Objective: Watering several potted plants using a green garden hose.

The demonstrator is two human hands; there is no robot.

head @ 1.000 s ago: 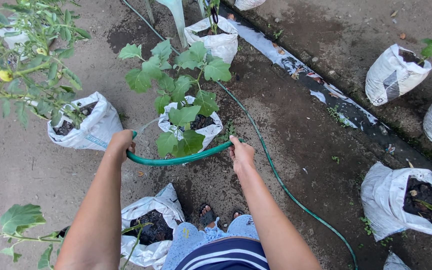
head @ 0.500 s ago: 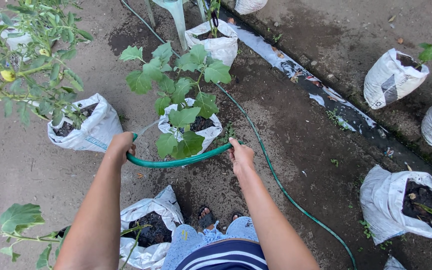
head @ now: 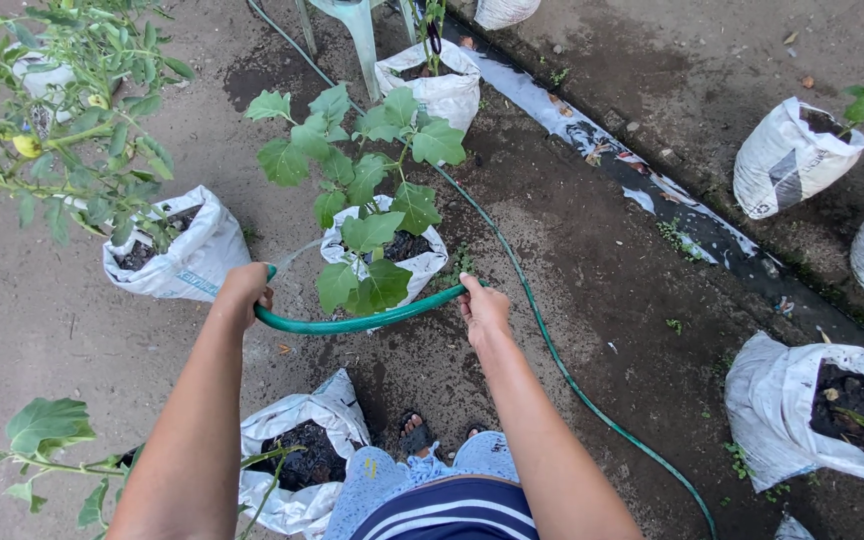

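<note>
both bare arms are extended forward and downward from the bottom of the view, the forearms angled slightly toward each other. the left hand is closed into a fist, knuckles turned upward, the wrist bent a little inward. the right hand is held lower and nearer the body, its fingers curled in a closed grip with the thumb pointed up and forward; the back of the hand is seen from above. the two hands are kept well apart at about the same height. sandalled toes are seen below, between the arms.
</note>
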